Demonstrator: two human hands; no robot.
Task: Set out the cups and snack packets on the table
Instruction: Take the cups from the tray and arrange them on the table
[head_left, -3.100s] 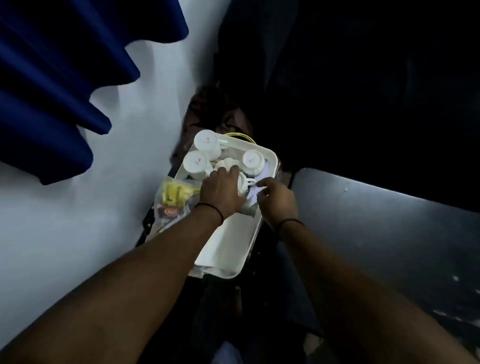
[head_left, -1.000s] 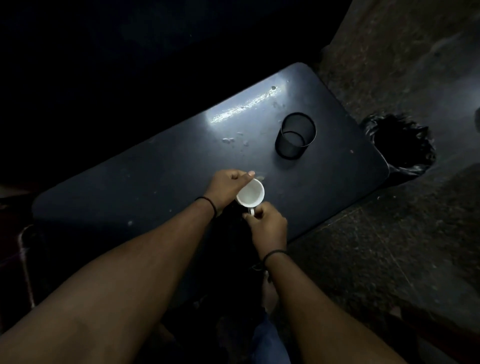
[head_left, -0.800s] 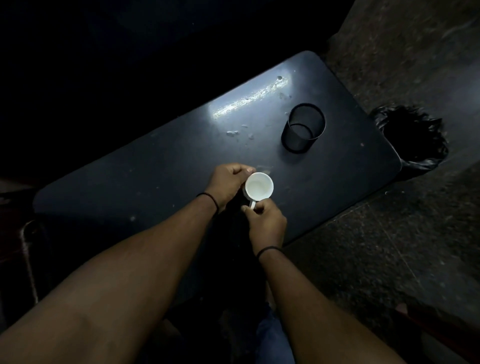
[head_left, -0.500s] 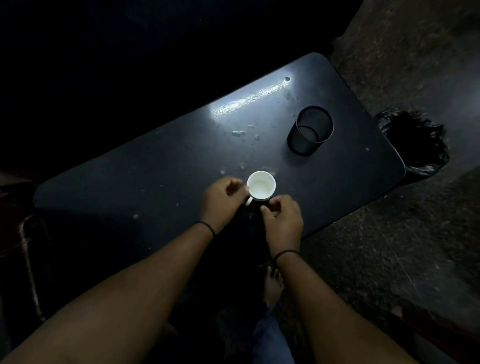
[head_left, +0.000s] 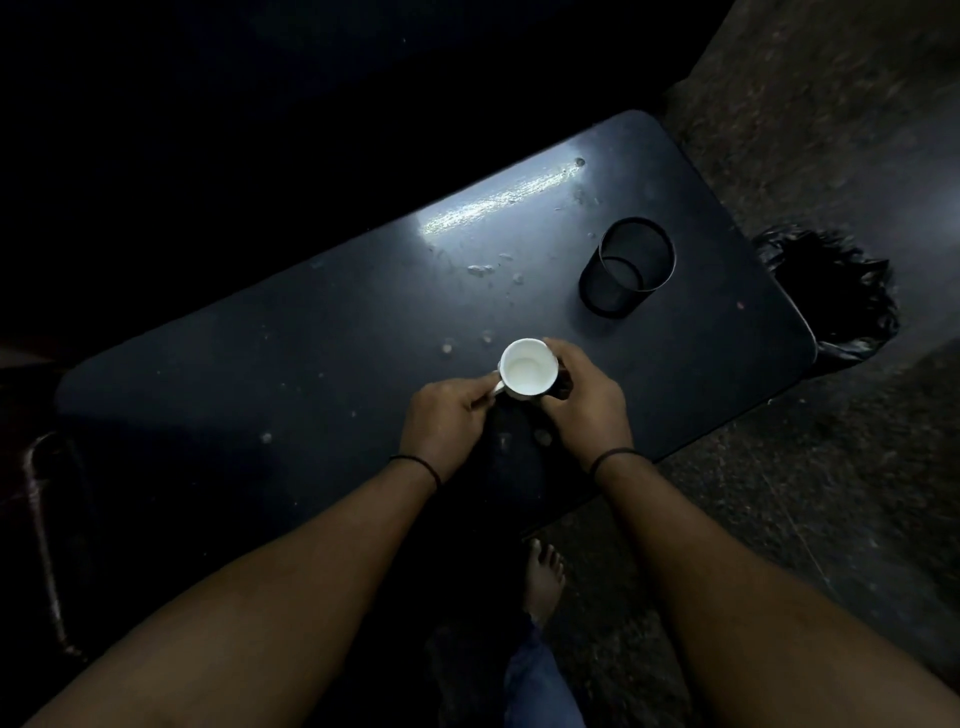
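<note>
A small white cup (head_left: 527, 368) stands upright on the dark table (head_left: 311, 353), near its front edge. My left hand (head_left: 447, 423) pinches the cup's handle, which points left. My right hand (head_left: 584, 397) wraps the cup's right side with thumb and fingers. The cup looks empty inside. No snack packets or other cups are in view.
A black mesh holder (head_left: 626, 267) stands at the table's right end, beyond the cup. A black bin bag (head_left: 836, 306) sits on the floor past the table's right edge. Crumbs and stains dot the tabletop. My bare foot (head_left: 543, 579) is below the table's front edge.
The cup went from the tray to the table. In the last half second my left hand took the handle and my right hand moved around the cup's right side.
</note>
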